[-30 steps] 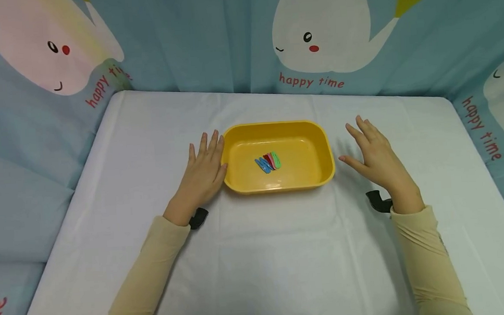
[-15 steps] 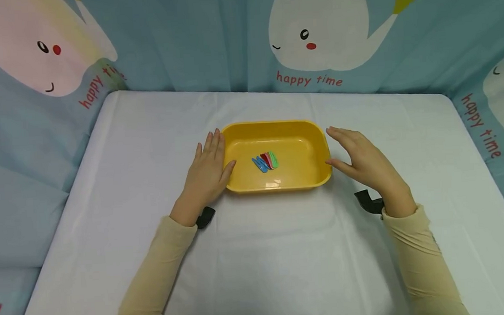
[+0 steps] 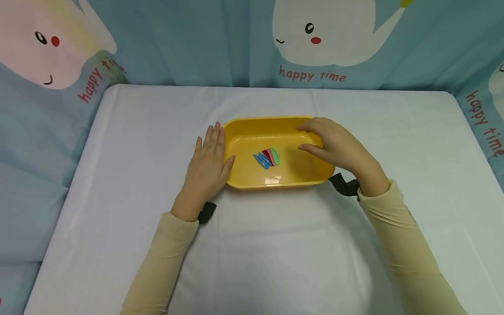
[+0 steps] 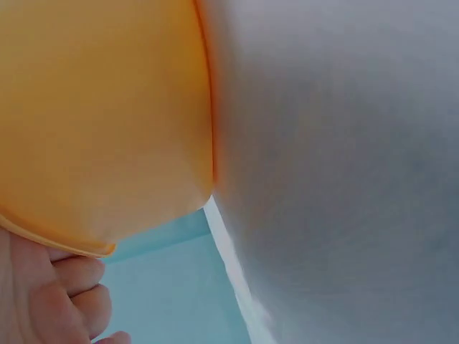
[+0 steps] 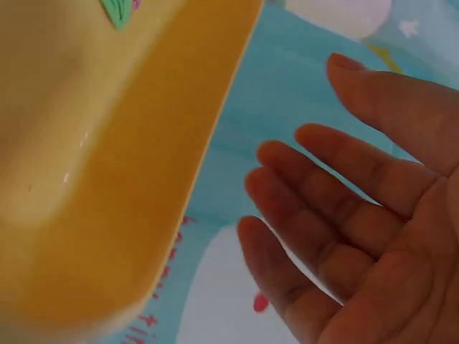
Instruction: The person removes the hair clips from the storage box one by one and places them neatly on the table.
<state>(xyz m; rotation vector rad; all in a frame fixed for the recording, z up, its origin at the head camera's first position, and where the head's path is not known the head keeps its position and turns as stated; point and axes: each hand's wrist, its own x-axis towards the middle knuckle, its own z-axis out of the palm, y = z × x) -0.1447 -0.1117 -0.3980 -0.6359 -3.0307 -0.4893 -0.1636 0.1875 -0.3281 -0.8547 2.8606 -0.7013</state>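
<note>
A yellow tray point(image 3: 244, 179) holds a small row of hair clips point(image 3: 267, 158) in blue, red, pink and green. My left hand point(image 3: 204, 172) rests against the tray's left rim, its fingers straight along the edge and the thumb over the rim. In the left wrist view the fingers point(image 4: 79, 290) show beside the rim. Over the right end of the tray hovers my right hand point(image 3: 335, 142), fingers slightly bent and thumb apart, with nothing between them. The right wrist view shows that hand point(image 5: 358, 215) palm-on, apart from the tray wall point(image 5: 179, 143), with a green clip point(image 5: 116, 11) at the top.
A white cloth point(image 3: 258, 263) covers the table under the tray. Behind it and at the sides hangs a blue curtain point(image 3: 193, 40) printed with whales. Each wrist carries a black strap piece point(image 3: 345, 186).
My right hand has moved left, from beside the tray to above its right end. The left hand has shifted slightly, bringing its thumb over the rim. The clips stay put.
</note>
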